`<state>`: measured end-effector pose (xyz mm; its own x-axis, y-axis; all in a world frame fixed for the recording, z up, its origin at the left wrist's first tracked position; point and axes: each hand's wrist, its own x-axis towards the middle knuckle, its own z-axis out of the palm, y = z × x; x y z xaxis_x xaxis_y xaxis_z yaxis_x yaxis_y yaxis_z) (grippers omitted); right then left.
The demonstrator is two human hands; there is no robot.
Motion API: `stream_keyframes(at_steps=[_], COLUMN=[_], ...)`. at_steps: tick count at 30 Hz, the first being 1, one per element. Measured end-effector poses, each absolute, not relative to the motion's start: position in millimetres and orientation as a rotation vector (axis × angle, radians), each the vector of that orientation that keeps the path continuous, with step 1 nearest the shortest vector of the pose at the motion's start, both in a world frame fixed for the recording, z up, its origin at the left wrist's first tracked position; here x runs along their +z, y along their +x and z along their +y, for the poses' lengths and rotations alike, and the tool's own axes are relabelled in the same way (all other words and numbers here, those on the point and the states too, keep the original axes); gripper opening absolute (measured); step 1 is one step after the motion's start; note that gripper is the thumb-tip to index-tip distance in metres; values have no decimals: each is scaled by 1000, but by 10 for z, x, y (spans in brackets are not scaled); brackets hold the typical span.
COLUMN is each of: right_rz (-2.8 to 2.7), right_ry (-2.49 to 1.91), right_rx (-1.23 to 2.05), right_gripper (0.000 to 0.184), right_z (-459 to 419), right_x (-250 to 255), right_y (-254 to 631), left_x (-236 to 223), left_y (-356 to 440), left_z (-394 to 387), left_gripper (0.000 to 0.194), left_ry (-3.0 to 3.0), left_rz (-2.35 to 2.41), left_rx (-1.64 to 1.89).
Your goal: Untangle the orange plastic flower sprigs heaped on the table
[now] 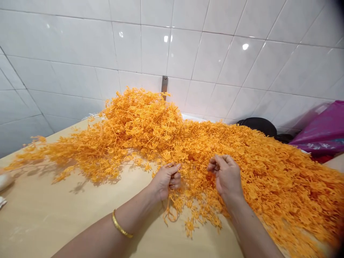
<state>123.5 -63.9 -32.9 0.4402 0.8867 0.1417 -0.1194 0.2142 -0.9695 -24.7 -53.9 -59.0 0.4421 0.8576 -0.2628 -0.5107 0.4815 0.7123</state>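
"Gold is circling that left wrist as a bracelet point(120, 226). How are the hands gripping?"

"Left hand point(169, 181) is closing thumb against finger, seemingly pinching an orange sprig point(176, 204) that's dangling below. Right hand point(227, 175) is curling its fingers nearly together; whether they're holding anything, I can't tell."

"And the orange flowers point(263, 172)?"

"They're covering the table point(88, 215) beside and beyond both hands."

"What's worrying you?"

"Those stems are crowding together; by my guess, a hard tug on a snag could be tearing blossoms."

"Any writing?"

"Pale marks are showing on the purple bag point(322, 123) beyond, but nothing's reading clearly."
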Motion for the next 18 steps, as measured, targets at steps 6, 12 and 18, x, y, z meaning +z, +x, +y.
stream_keyframes(at_steps=[6, 12, 18], right_rz=[-1211, -1363, -1521], right_ry=[-1214, -1162, -1175], right_rx=[1053, 1158, 800], right_gripper=[23, 27, 24], right_z=[-701, -705, -724], right_x=[-386, -467, -498], right_y=[1110, 1002, 923], left_x=[-607, -645, -646], left_y=[-293, -260, -221], left_z=[-485, -501, -531], left_gripper=[21, 14, 17], left_ry=[438, 499, 638], left_rz=[516, 532, 626], left_rx=[870, 894, 873])
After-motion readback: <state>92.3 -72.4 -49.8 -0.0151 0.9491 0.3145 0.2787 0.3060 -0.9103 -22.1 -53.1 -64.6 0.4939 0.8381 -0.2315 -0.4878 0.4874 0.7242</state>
